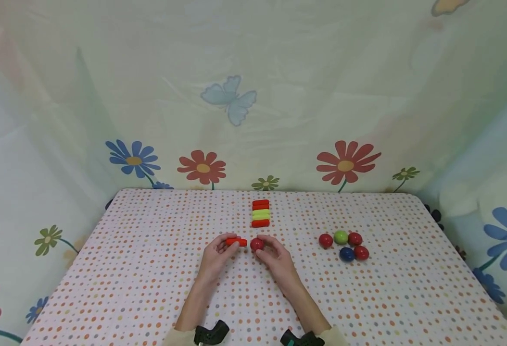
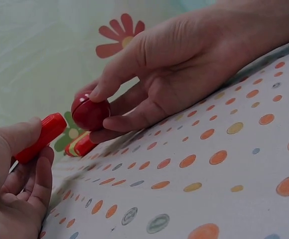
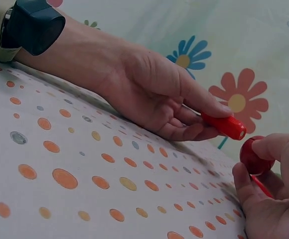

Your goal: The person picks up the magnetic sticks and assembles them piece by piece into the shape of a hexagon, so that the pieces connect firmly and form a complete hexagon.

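Note:
Between finger and thumb, my left hand pinches a short, chunky red stick with a ridged end. Facing it, my right hand holds a glossy red ball in its fingertips; a seam runs around the ball. In the left wrist view both things are held up over the table, the stick tilted. A small gap separates the stick's end from the ball in the right wrist view. Part of the stick is hidden under the left thumb.
Beyond the hands, several similar sticks, red and yellow-green, lie side by side in a column. To the right sits a group of balls: a green one, a dark blue one and several red ones. A dotted cloth covers the table.

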`<control>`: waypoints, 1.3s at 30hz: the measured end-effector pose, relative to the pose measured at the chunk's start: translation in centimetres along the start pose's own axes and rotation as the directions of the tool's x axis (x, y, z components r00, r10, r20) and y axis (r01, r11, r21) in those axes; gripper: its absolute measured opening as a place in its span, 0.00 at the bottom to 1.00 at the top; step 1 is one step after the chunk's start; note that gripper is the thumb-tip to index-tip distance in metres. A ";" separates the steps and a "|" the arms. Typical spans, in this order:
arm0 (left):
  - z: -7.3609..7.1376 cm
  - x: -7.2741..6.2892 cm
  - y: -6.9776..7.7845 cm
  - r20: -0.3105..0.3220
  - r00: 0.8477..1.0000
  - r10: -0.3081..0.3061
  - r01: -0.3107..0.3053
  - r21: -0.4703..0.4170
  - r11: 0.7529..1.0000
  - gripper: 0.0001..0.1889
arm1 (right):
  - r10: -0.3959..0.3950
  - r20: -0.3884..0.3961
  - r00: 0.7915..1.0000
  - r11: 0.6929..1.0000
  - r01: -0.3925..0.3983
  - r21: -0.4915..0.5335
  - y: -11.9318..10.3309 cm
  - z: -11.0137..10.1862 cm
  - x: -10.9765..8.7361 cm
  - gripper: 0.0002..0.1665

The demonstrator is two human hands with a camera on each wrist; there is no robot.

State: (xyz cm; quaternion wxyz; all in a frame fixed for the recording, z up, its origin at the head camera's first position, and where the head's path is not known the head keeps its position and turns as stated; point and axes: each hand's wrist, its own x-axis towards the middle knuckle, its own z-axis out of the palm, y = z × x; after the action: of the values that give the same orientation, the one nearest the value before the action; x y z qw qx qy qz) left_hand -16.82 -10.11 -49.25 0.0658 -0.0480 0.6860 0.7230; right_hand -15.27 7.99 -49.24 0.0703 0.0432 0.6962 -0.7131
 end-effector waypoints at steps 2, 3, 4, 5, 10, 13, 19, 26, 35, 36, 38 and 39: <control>0.0 -0.1 0.0 -0.002 1.000 -0.001 0.001 0.001 1.000 0.25 | 0.005 0.007 1.000 1.000 -0.005 -0.011 0.1 0.0 -0.1 0.28; -0.1 -0.1 0.0 -0.001 1.000 0.002 -0.002 0.003 1.000 0.25 | 0.005 0.013 1.000 1.000 -0.005 -0.012 0.1 0.0 -0.1 0.28; -0.1 -0.2 0.0 -0.001 1.000 0.002 -0.002 0.003 1.000 0.25 | 0.003 0.018 1.000 1.000 -0.003 -0.013 0.1 0.0 -0.1 0.28; -0.1 -0.2 0.0 0.003 1.000 0.006 -0.006 -0.002 1.000 0.25 | -0.002 0.020 1.000 1.000 0.002 -0.017 0.1 0.0 -0.1 0.29; 0.0 -0.1 -0.1 0.011 1.000 0.006 -0.006 -0.015 1.000 0.24 | 0.001 0.020 1.000 1.000 0.000 -0.018 0.0 -0.2 -0.2 0.28; 0.1 0.0 0.0 0.011 1.000 0.013 -0.013 -0.012 1.000 0.23 | 0.004 0.022 1.000 1.000 -0.004 -0.019 0.0 -0.2 -0.2 0.28; 0.4 0.2 0.1 0.007 1.000 0.006 -0.006 -0.005 1.000 0.24 | 0.001 0.018 1.000 1.000 -0.001 -0.023 0.1 -0.4 0.1 0.28; 0.3 0.3 -0.1 0.002 1.000 -0.008 0.008 0.020 1.000 0.24 | 0.006 0.025 1.000 1.000 -0.006 -0.010 0.3 -0.4 0.2 0.30; 0.3 0.1 -0.3 0.044 0.999 0.026 -0.029 0.060 0.998 0.23 | -0.006 0.027 1.000 1.000 0.006 0.000 0.4 -0.3 0.1 0.30; 0.3 0.1 -0.4 0.040 0.999 0.029 -0.032 0.059 0.998 0.23 | -0.007 0.026 1.000 1.000 0.007 -0.004 0.5 -0.4 0.1 0.30; 0.4 0.1 -0.5 0.041 0.998 0.042 -0.045 0.066 0.997 0.23 | -0.008 0.020 1.000 1.000 0.009 -0.013 0.5 -0.5 0.1 0.31; 0.5 0.1 -0.5 0.043 0.998 0.042 -0.045 0.063 0.997 0.23 | -0.010 0.016 1.000 1.000 0.010 -0.015 0.5 -0.5 0.1 0.31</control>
State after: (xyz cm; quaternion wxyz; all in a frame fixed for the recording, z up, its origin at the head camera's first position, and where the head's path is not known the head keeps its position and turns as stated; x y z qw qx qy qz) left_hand -16.85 -9.62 -49.77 0.0658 -0.0160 0.7083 0.7027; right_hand -15.31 8.48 -49.74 0.0726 0.0335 0.7011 -0.7086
